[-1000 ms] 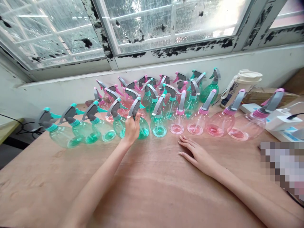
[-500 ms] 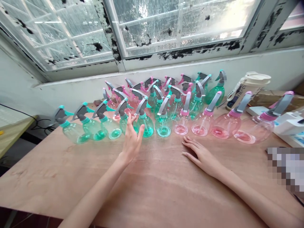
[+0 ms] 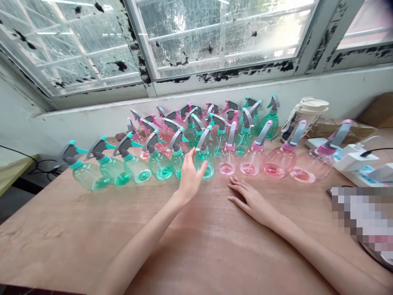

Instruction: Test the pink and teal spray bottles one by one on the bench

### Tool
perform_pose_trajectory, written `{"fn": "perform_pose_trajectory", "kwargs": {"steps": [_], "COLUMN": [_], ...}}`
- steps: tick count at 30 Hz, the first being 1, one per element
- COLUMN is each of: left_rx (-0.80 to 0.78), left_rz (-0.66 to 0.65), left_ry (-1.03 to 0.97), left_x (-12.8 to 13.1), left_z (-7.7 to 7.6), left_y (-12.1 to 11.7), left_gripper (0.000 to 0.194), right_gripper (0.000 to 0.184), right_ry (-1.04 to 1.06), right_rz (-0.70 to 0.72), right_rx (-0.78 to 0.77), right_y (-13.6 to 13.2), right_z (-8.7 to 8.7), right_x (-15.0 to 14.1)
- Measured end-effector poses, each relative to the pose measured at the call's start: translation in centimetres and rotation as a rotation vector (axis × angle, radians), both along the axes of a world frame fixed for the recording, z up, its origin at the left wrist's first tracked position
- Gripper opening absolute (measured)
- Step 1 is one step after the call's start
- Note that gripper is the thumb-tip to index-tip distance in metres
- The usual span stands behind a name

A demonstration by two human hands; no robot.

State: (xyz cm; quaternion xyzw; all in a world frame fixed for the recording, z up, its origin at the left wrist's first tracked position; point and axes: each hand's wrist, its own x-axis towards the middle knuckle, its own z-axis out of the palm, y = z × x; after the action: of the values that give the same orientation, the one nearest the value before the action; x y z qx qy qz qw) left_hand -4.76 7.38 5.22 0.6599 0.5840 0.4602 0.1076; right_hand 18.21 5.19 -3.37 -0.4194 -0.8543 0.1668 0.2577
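A front row of spray bottles runs across the table, green ones such as this green spray bottle (image 3: 160, 164) on the left and pink ones such as this pink spray bottle (image 3: 280, 162) on the right. My left hand (image 3: 190, 177) is raised in front of the green bottles near the row's middle, fingers stretched out and holding nothing. It partly hides two of them; whether it touches one I cannot tell. My right hand (image 3: 250, 200) lies flat on the wooden table (image 3: 196, 241), fingers apart, just before the pink bottles. Several more green and pink bottles stand behind, partly hidden.
A cream-lidded tumbler (image 3: 307, 116) stands at the back right beside a cardboard box (image 3: 340, 129). White power strips with plugs (image 3: 356, 157) lie at the right, above a blurred flat object (image 3: 362, 217). A window (image 3: 227, 37) and wall rise behind the bottles.
My left hand has moved right along the green bottles, uncovering one and now covering others. My right hand stays flat on the table. The whole view has shifted slightly.
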Motion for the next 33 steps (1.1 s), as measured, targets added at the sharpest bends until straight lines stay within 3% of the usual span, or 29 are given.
{"fn": "perform_pose_trajectory", "kwargs": {"steps": [6,12,18,22,28,33], "left_rx": [-0.063,-0.122,-0.142,-0.117,-0.198,-0.306], "left_rz": [0.067,0.077,0.046,0.033,-0.02,-0.078], "left_ry": [0.065,0.173,0.222,0.207,0.142,0.031], "left_x": [1.3,0.9,0.2,-0.3,0.0,0.7], "left_z": [0.1,1.1,1.6,1.3,1.4,1.7], "left_y": [2.3,1.7,-1.8,-5.0,-10.0,-12.4], "left_gripper": [0.048,0.041,0.036,0.038,0.039,0.056], "right_gripper": [0.047,0.048,0.047,0.047,0.048,0.047], "right_ry": [0.013,-0.007,0.018,0.015,-0.003,0.019], "right_rz": [-0.005,-0.006,-0.007,-0.004,0.006,0.008], "right_rx": [0.007,0.004,0.014,0.025,0.036,0.042], "right_y": [0.1,0.2,0.2,0.3,0.5,0.4], "right_z": [0.0,0.1,0.0,-0.4,-0.8,-0.6], "right_x": [-0.2,-0.2,-0.1,0.0,0.1,0.1]}}
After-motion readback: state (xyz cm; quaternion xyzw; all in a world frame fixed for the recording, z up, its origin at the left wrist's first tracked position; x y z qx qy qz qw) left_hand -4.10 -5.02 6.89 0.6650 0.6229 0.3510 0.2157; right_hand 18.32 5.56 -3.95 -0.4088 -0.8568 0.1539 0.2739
